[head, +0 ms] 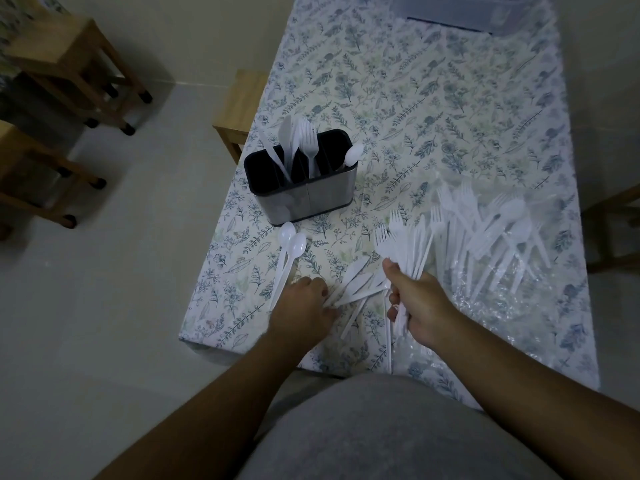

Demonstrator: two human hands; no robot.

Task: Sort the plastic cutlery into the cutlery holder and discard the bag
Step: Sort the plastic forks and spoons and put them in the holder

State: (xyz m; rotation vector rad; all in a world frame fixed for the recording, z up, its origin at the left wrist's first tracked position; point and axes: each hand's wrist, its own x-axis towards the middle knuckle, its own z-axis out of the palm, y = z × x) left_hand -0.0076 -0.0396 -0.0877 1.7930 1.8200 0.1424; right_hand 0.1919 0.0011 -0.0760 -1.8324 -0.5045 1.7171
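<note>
Nearest: right hand, fingers curled tight round a bunch of forks, prongs fanned out toward the holder. Left hand lower on the table, fingertips resting on the handle ends of the loose knives; whether pinched or merely touched, could not tell. Two spoons lying just beside that hand, bowls pointing at the holder. Holder upright near the table's left edge, already stocked: knives left, forks in the middle, one spoon at the right end. Further right, unsorted cutlery heaped on the clear bag.

Risks, as judged: too many forks in one fist, likely to splay or slip on the way over and land in the wrong slot. Prongs apt to snag on forks already standing. Light holder near the edge, easily tipped by a hard push. Slick bag liable to slide, taking the heap along.
</note>
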